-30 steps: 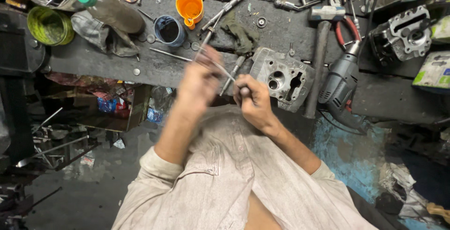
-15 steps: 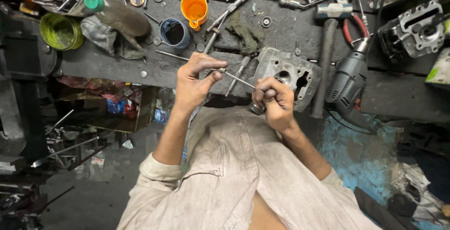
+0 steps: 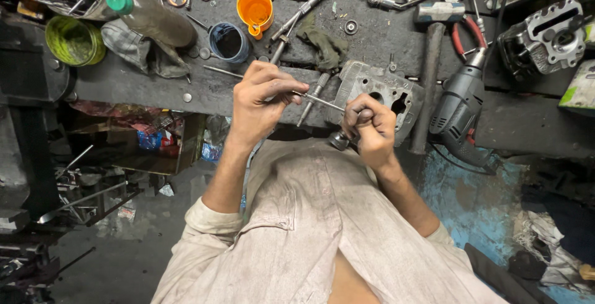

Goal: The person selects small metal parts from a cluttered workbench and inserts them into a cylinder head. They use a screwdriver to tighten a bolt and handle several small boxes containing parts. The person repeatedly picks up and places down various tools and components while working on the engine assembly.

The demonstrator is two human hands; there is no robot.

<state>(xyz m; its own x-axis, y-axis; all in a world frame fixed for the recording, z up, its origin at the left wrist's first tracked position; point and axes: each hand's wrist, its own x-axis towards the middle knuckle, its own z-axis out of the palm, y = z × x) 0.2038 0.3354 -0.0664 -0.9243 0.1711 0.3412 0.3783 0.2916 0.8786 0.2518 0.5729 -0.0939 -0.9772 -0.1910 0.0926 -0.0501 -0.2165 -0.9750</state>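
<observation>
Clearly, the left hand (image 3: 263,96) pinches a thin rod (image 3: 316,100); the right hand (image 3: 370,127) is clenched on a small metal part (image 3: 339,140). Held off the table (image 3: 186,84) edge, either could slip and drop.

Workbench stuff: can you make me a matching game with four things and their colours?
Things:
1. funnel
2. bottle cap
3. drill
4. pliers handles

Colours:
A. red
B. grey
C. orange
D. green

Pairs: 1-C, 2-D, 3-B, 4-A
</observation>
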